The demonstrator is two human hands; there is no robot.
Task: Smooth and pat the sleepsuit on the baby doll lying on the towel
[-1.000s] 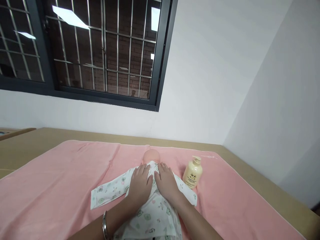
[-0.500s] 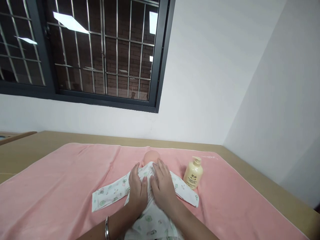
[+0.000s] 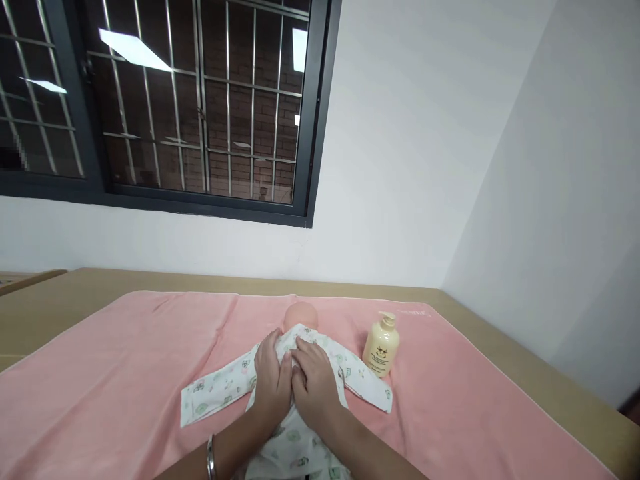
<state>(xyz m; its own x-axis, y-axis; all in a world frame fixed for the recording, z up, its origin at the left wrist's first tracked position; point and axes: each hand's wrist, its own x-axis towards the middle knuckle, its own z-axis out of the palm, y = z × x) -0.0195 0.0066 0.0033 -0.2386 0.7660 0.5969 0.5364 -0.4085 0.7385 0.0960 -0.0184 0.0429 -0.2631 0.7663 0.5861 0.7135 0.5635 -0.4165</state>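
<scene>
A baby doll (image 3: pixel 301 315) lies on a pink blanket, its bald head away from me and its body in a white garment (image 3: pixel 220 393) printed with small green figures. Both sleeves spread out to the sides. My left hand (image 3: pixel 273 377) rests on the left of the garment's upper part, fingers stretched forward. On the right of the same part lies my right hand (image 3: pixel 315 383), fingers extended and slightly bent, its thumb beside my left thumb. Neither hand grips anything that I can see. A silver bangle (image 3: pixel 211 457) circles my left wrist.
A pale yellow pump bottle (image 3: pixel 381 345) stands upright just beyond the right sleeve. The pink blanket (image 3: pixel 125 373) covers much of a wooden tabletop (image 3: pixel 500 340). White walls (image 3: pixel 390 167) and a barred window (image 3: pixel 210 107) close off the far side.
My right hand has drawn back toward me and inward on the garment, closer to my left hand. My left hand stays nearly where it was. The whole view has shifted slightly.
</scene>
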